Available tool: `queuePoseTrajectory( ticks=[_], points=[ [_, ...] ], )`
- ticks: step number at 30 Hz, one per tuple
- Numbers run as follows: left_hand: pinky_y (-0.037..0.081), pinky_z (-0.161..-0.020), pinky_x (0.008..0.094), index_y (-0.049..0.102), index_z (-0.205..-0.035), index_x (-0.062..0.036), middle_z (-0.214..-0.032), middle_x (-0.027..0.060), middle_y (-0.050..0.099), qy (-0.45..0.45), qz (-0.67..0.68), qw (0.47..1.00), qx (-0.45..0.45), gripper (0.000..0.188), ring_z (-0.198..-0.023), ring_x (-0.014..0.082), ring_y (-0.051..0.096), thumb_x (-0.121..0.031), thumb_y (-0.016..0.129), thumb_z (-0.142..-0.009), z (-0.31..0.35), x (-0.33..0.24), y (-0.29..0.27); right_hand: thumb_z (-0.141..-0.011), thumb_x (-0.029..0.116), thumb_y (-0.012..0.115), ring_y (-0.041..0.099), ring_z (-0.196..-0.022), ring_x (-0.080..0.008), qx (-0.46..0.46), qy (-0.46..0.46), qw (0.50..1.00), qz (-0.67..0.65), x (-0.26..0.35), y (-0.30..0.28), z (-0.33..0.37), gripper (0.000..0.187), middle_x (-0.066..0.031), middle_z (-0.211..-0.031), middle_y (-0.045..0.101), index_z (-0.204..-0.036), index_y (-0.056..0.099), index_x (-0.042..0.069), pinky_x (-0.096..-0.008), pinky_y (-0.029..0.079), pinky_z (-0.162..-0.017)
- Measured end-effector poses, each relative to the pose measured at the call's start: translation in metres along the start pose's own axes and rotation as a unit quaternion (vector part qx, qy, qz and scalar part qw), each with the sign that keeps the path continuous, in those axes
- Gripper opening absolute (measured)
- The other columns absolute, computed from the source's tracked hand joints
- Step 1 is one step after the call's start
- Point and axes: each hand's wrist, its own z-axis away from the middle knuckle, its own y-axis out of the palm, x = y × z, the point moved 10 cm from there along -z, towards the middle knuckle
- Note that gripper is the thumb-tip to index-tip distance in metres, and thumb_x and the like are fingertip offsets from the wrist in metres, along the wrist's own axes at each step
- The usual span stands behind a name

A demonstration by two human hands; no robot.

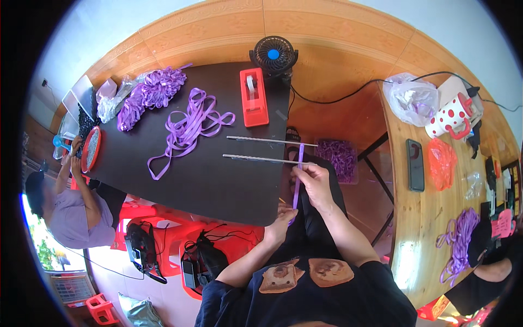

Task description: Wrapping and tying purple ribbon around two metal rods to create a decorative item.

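Two thin metal rods, the far rod [256, 139] and the near rod [253, 158], lie side by side on the dark table and jut past its right edge. A narrow purple ribbon [297, 192] runs from the rods' free ends down toward my lap. My right hand [316, 184] pinches this ribbon just below the near rod. Lower down, my left hand [279, 224] is closed on the ribbon's lower part. Whether the ribbon loops round the rods is too small to tell. Left of the rods, a loose tangle of purple ribbon [190, 128] lies on the table.
A red tape dispenser [254, 101] and a black fan [273, 54] stand at the dark table's [218, 191] far end. A bin of purple pieces [338, 158] sits below. The wooden table [403, 218] holds a phone [415, 165]. Other people work at far left and right.
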Motion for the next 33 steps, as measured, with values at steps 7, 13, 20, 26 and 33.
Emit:
queuePoseTrajectory(
  ticks=[7, 13, 20, 26, 33],
  points=[
    [0.048, -0.071, 0.0236, 0.061, -0.099, -0.0006, -0.094, 0.0078, 0.062, -0.019, -0.03, 0.998, 0.056, 0.025, -0.081, 0.0126, 0.059, -0.004, 0.073, -0.077, -0.007, 0.023, -0.005, -0.091, 0.009, 0.058, 0.062, -0.068, -0.013, 0.02, 0.087, 0.984, -0.152, -0.018, 0.002, -0.003, 0.014, -0.0072, -0.079, 0.066, -0.088, 0.067, -0.001, -0.0259, 0.052, -0.064],
    [0.043, -0.095, 0.0358, 0.058, -0.119, -0.0023, -0.12, 0.0162, 0.055, 0.092, -0.287, 0.942, 0.15, 0.044, -0.108, 0.0289, 0.056, -0.014, 0.072, -0.079, 0.014, -0.025, 0.038, -0.088, 0.012, 0.064, 0.058, -0.06, -0.0086, -0.124, -0.039, 0.987, -0.099, 0.014, -0.082, -0.024, 0.012, -0.0052, -0.072, 0.066, -0.081, 0.066, 0.003, -0.0207, 0.046, -0.056],
    [0.049, -0.078, 0.0346, 0.064, -0.101, 0.0037, -0.098, 0.0172, 0.064, 0.339, -0.255, 0.868, 0.259, 0.025, -0.088, 0.0287, 0.062, 0.006, 0.065, -0.076, 0.063, -0.167, 0.103, -0.086, 0.005, 0.059, 0.038, -0.044, -0.0008, 0.223, 0.114, 0.967, 0.053, 0.085, -0.044, 0.029, 0.015, -0.0034, -0.062, 0.06, -0.073, 0.064, 0.002, -0.0184, 0.025, -0.041],
    [0.047, -0.084, 0.0355, 0.059, -0.112, 0.0039, -0.103, 0.0165, 0.062, 0.306, -0.262, 0.877, 0.262, 0.039, -0.098, 0.0312, 0.058, 0.004, 0.067, -0.074, 0.041, -0.193, 0.126, -0.083, 0.001, 0.056, 0.051, -0.054, -0.0067, 0.341, 0.117, 0.931, -0.055, 0.102, -0.017, 0.071, 0.012, -0.0072, -0.069, 0.062, -0.075, 0.063, -0.005, -0.0201, 0.032, -0.048],
    [0.047, -0.073, 0.0294, 0.065, -0.101, 0.0015, -0.093, 0.0112, 0.064, 0.223, -0.202, 0.907, 0.296, 0.02, -0.086, 0.0202, 0.059, 0.004, 0.063, -0.081, 0.03, -0.159, 0.108, -0.09, 0.008, 0.056, 0.054, -0.057, -0.0088, 0.352, 0.15, 0.924, -0.001, 0.091, -0.024, 0.08, 0.018, -0.007, -0.07, 0.062, -0.08, 0.065, -0.004, -0.0212, 0.035, -0.048]
  ],
)
